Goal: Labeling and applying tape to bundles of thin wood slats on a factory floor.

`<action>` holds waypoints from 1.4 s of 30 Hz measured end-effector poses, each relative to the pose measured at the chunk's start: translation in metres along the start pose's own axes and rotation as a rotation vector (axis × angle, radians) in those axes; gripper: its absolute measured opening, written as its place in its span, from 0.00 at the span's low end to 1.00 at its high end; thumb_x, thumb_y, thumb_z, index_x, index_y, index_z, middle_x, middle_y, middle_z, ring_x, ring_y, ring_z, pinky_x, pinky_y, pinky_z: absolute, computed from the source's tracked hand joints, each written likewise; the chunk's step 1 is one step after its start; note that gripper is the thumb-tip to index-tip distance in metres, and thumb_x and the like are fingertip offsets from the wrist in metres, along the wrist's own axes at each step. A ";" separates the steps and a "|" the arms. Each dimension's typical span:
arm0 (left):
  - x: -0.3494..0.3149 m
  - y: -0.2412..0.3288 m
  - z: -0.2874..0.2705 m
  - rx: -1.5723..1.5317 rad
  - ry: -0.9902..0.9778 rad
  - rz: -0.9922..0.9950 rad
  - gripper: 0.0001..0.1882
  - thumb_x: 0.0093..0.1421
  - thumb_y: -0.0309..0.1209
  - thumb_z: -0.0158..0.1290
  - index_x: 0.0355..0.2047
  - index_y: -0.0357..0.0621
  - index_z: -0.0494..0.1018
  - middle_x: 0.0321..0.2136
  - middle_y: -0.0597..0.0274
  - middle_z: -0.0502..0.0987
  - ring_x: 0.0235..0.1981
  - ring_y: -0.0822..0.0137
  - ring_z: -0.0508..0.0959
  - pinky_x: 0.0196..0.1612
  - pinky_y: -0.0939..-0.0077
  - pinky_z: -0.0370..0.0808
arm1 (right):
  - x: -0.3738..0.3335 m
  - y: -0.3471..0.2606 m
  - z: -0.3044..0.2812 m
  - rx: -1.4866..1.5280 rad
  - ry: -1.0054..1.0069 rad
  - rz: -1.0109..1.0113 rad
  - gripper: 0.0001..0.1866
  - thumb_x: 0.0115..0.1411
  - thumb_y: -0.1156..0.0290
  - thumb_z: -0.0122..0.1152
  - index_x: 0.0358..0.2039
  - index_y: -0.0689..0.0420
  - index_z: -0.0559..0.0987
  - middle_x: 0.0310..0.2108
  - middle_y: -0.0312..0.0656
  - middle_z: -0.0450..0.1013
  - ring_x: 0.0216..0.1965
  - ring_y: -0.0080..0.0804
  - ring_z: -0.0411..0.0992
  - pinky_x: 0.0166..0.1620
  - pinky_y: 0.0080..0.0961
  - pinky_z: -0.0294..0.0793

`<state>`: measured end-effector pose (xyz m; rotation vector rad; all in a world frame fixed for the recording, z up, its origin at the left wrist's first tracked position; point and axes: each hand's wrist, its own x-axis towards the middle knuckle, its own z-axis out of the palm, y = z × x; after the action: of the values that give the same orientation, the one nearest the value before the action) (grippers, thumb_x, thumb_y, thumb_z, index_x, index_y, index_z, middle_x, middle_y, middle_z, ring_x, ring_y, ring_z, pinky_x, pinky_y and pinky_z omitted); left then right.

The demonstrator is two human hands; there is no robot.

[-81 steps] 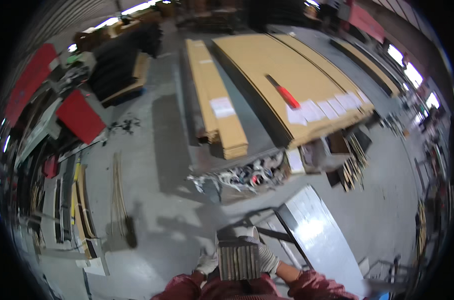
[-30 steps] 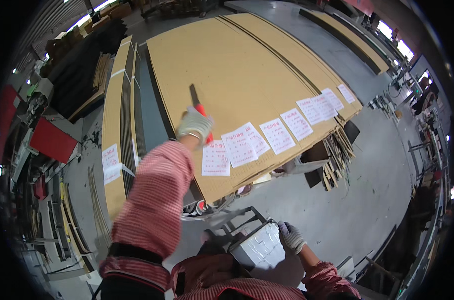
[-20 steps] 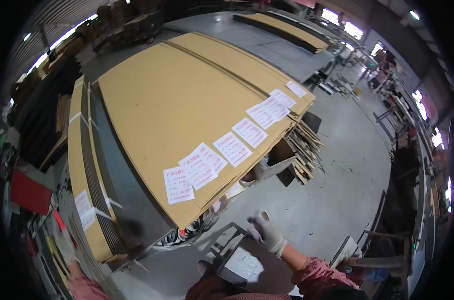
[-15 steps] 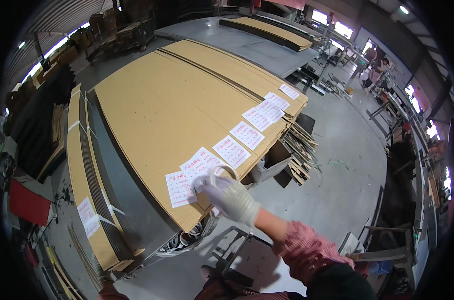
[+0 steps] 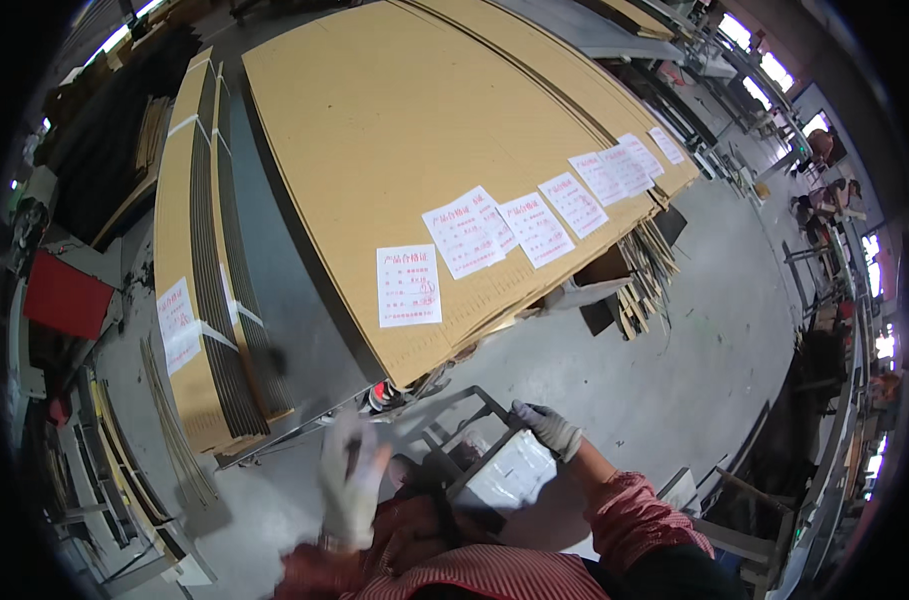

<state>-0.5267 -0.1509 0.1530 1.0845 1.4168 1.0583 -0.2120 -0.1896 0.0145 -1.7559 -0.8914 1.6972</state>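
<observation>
My right hand (image 5: 549,430), in a pale glove with a grey palm side, is closed at the top corner of a small dark-framed cart (image 5: 489,405). A white, shiny plastic-looking surface (image 5: 509,475) lies just below that hand. My left hand (image 5: 349,485), gloved too, is raised in front of my body and smeared by motion; its fingers cannot be made out. Beyond both hands, printed white paper slips (image 5: 409,286) lie in a row along the near edge of a large stack of brown cardboard sheets (image 5: 404,130). Neither hand touches the slips.
Strapped narrow cardboard bundles (image 5: 189,250) lie left of the large stack on a grey metal table (image 5: 314,350). Cardboard offcuts (image 5: 646,275) stick out of a box below its right edge. A red panel (image 5: 69,295) stands at far left. People (image 5: 829,200) work at far right.
My right hand has left the paper slips and come down to the cart; the pale ring it held no longer shows. My left hand has risen from the table's lower left corner toward my body.
</observation>
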 end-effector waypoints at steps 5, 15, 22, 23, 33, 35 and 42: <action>0.171 -0.022 0.059 0.375 0.206 0.160 0.51 0.48 0.29 0.61 0.64 0.34 0.39 0.58 0.44 0.57 0.57 0.59 0.61 0.58 0.70 0.60 | -0.008 -0.021 0.039 -0.230 -0.123 -0.311 0.28 0.59 0.47 0.54 0.45 0.61 0.73 0.32 0.38 0.70 0.35 0.26 0.66 0.40 0.25 0.68; 0.176 -0.008 0.071 -0.247 0.053 -0.064 0.29 0.52 0.38 0.61 0.49 0.35 0.66 0.41 0.58 0.76 0.41 0.68 0.74 0.45 0.74 0.69 | 0.030 -0.132 0.121 0.908 -0.107 -0.251 0.36 0.53 0.48 0.63 0.54 0.57 0.62 0.41 0.35 0.67 0.35 0.20 0.67 0.38 0.17 0.66; 0.135 -0.022 0.077 -0.251 0.017 -0.083 0.25 0.52 0.30 0.61 0.47 0.32 0.67 0.41 0.57 0.76 0.38 0.69 0.76 0.43 0.74 0.73 | -0.011 -0.112 0.102 0.816 -0.153 -0.025 0.26 0.58 0.48 0.55 0.45 0.57 0.68 0.29 0.37 0.70 0.22 0.22 0.68 0.28 0.20 0.70; 0.114 -0.023 0.078 -0.279 0.049 -0.091 0.24 0.52 0.30 0.61 0.47 0.33 0.67 0.41 0.57 0.76 0.38 0.69 0.76 0.43 0.74 0.73 | -0.020 -0.101 0.092 0.571 -0.135 -0.150 0.28 0.59 0.47 0.52 0.46 0.60 0.69 0.28 0.37 0.70 0.22 0.23 0.68 0.28 0.20 0.70; 0.096 -0.023 0.078 -0.427 -0.017 -0.224 0.24 0.54 0.29 0.57 0.49 0.37 0.63 0.40 0.58 0.74 0.38 0.69 0.75 0.42 0.75 0.73 | -0.018 -0.186 0.066 -1.115 0.020 -0.335 0.40 0.62 0.41 0.34 0.54 0.71 0.64 0.44 0.67 0.69 0.49 0.55 0.69 0.52 0.39 0.66; 0.096 -0.022 0.082 -0.412 -0.023 -0.231 0.25 0.53 0.28 0.57 0.50 0.36 0.64 0.40 0.57 0.74 0.38 0.69 0.75 0.42 0.76 0.73 | -0.005 -0.181 0.062 -0.841 -0.084 -0.301 0.37 0.62 0.42 0.37 0.43 0.69 0.74 0.34 0.63 0.73 0.40 0.54 0.73 0.46 0.39 0.69; 0.008 -0.055 0.089 -0.407 0.034 -0.332 0.28 0.49 0.25 0.61 0.50 0.38 0.63 0.39 0.58 0.73 0.39 0.68 0.74 0.40 0.74 0.74 | -0.065 -0.130 0.036 -0.786 -0.326 -0.258 0.33 0.61 0.46 0.45 0.51 0.66 0.67 0.35 0.59 0.74 0.38 0.51 0.74 0.41 0.39 0.70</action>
<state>-0.4431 -0.1498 0.0891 0.5200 1.2797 1.0623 -0.2592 -0.1587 0.1535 -1.7014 -2.0491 1.5867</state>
